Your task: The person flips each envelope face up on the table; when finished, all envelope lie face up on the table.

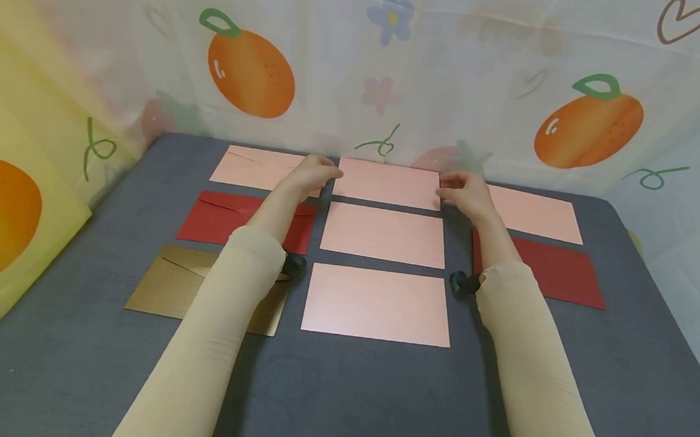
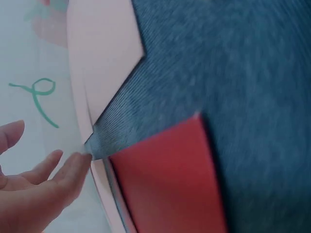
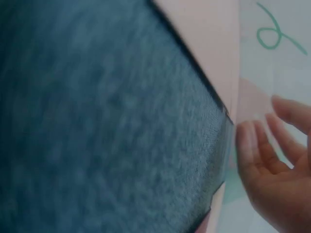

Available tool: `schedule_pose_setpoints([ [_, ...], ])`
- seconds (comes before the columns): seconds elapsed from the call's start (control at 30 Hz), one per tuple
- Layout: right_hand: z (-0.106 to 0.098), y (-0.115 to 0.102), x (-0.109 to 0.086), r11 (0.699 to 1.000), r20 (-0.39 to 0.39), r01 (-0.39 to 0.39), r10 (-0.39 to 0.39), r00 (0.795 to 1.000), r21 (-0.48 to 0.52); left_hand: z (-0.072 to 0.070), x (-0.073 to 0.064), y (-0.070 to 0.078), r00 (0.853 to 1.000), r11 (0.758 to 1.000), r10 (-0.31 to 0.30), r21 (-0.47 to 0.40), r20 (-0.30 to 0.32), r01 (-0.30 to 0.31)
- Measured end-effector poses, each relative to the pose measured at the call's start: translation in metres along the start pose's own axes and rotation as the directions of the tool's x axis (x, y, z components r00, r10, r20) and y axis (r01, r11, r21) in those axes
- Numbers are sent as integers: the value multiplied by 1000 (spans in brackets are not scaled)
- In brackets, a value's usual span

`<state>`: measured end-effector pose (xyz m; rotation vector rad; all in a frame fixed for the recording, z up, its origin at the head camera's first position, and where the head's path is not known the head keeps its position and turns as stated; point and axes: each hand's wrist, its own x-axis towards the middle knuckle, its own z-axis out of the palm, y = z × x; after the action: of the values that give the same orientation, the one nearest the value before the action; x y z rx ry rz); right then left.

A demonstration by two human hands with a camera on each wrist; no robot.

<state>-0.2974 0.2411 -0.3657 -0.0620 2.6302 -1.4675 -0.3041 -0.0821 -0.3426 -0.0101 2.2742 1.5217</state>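
Three pink envelopes, plain side up, form the middle column on the grey table. At the two short ends of the farthest pink envelope [image 1: 388, 183] are my hands. My left hand [image 1: 313, 175] has its fingertips at that envelope's left edge, over the right end of a pink envelope with a flap [image 1: 253, 166]. My right hand [image 1: 468, 194] is by the right edge, fingers loosely bent. In the left wrist view, the fingers of my left hand [image 2: 46, 189] are spread and relaxed. The right wrist view shows my right hand [image 3: 277, 165] with nothing gripped.
Nearer in the middle lie a second pink envelope [image 1: 384, 235] and a third [image 1: 377, 306]. On the left are a red envelope [image 1: 217, 220] and a gold one [image 1: 168, 287]. To the right lie a pink envelope [image 1: 537, 213] and a red one [image 1: 563, 273]. A printed curtain [image 1: 336, 57] hangs behind.
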Motion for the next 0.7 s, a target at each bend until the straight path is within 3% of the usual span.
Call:
schedule_pose_setpoints([
  [0.23,-1,9,1,995,86,-47,54,995,-85,5,7,-10,999,998,-47,32,14,46],
  [0.43,0,11,1,992,111,-36,50,993,-123,6,8,-15,1000,1000,-9,-11,23,9],
  [0.7,1,10,0,996,117,-27,37,992,-83,5,7,-15,999,996,15,-84,41,-12],
])
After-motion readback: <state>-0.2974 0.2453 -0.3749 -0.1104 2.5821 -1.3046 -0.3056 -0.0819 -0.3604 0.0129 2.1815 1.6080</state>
